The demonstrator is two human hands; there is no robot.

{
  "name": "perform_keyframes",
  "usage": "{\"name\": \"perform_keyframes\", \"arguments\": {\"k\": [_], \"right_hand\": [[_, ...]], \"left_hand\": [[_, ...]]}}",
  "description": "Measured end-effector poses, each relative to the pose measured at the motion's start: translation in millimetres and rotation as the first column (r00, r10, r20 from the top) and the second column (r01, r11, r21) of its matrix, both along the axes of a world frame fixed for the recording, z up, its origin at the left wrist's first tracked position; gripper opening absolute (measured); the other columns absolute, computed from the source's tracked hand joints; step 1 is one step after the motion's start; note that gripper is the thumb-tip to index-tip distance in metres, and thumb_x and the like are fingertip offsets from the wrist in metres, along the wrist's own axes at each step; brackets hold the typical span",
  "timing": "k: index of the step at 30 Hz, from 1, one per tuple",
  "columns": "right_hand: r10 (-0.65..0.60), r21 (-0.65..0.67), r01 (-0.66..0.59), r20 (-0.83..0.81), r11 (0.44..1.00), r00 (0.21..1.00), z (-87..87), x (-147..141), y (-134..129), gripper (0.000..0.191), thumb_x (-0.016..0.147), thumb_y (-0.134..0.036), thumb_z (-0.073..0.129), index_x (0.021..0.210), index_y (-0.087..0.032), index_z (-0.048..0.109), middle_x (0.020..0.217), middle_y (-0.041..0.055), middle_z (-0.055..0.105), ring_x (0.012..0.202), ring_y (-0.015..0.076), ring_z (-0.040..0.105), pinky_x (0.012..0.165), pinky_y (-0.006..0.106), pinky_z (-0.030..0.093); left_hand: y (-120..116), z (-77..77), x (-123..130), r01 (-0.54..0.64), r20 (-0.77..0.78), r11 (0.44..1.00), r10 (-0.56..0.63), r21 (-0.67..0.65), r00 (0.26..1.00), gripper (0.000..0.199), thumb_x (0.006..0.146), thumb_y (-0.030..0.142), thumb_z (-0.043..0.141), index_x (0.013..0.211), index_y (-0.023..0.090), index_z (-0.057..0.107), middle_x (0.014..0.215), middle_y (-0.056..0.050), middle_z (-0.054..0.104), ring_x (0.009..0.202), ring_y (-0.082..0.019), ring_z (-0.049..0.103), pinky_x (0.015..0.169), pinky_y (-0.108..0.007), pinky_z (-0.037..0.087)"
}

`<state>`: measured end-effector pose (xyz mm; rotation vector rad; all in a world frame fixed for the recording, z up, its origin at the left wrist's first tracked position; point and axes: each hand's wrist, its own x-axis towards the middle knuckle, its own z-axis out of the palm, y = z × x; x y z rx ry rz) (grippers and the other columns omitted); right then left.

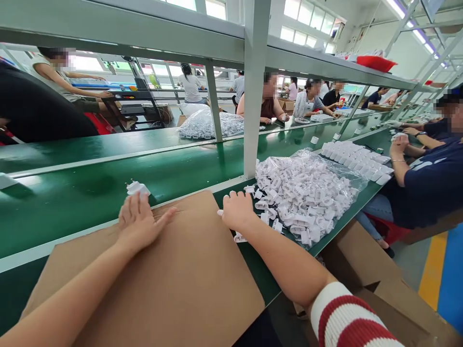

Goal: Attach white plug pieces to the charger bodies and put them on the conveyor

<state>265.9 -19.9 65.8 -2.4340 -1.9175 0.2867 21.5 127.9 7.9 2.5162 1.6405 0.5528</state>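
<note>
My left hand reaches over the far edge of a flat brown cardboard sheet, fingers stretched and thumb apart. Its fingertips are at a white plug adapter with two pins, lying on the green conveyor belt; whether they touch it I cannot tell. At the sheet's right edge, my right hand is curled closed. A small white plastic piece shows at its left side, mostly hidden by the fingers. Beside this hand, a large heap of white plug parts spills from a clear plastic bag.
A grey metal post rises between bench and belt. Rows of white adapters stand beyond the heap. A co-worker in dark blue sits at right. Open cardboard boxes are below the bench. Another bagged heap lies across the belt.
</note>
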Motion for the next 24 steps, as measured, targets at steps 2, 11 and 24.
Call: {"name": "perform_keyframes", "arguments": {"k": [2,11,24], "right_hand": [[0.002,-0.006,-0.002,-0.014,1.000,1.000,5.7,3.1,-5.0,0.054,0.100,-0.054,0.054,0.133,-0.013,0.062,0.137,0.0218,0.062,0.128,0.0383,0.058,0.107,0.054,0.046],[0.022,0.008,-0.022,-0.081,1.000,0.996,-5.2,6.9,-0.1,0.035,0.082,-0.010,0.071,0.116,-0.015,0.069,0.121,0.0156,0.069,0.102,0.0284,0.070,0.073,0.034,0.055],[0.180,0.407,-0.092,-0.184,0.909,0.966,-21.2,-3.7,7.4,0.057,0.082,0.008,0.044,0.128,-0.014,0.069,0.115,0.0102,0.066,0.114,0.0222,0.059,0.095,0.030,0.051]], "left_hand": [[-11.4,-8.3,-7.8,0.029,-0.129,0.987,-0.050,-0.159,0.990,0.109,0.093,0.081,0.034,0.167,0.002,0.024,0.176,-0.022,0.015,0.164,-0.040,0.008,0.133,-0.061,0.008],[-38.3,-20.5,-15.4,0.022,-0.109,0.991,-0.037,-0.134,0.993,0.109,0.091,0.081,0.036,0.166,0.002,0.031,0.174,-0.022,0.021,0.164,-0.039,0.011,0.133,-0.061,0.010],[-56.8,-3.3,-18.6,0.602,0.197,0.798,-0.594,0.028,0.780,0.041,0.104,0.051,0.055,0.130,0.023,0.069,0.138,-0.011,0.068,0.131,-0.031,0.061,0.112,-0.049,0.052]]}}
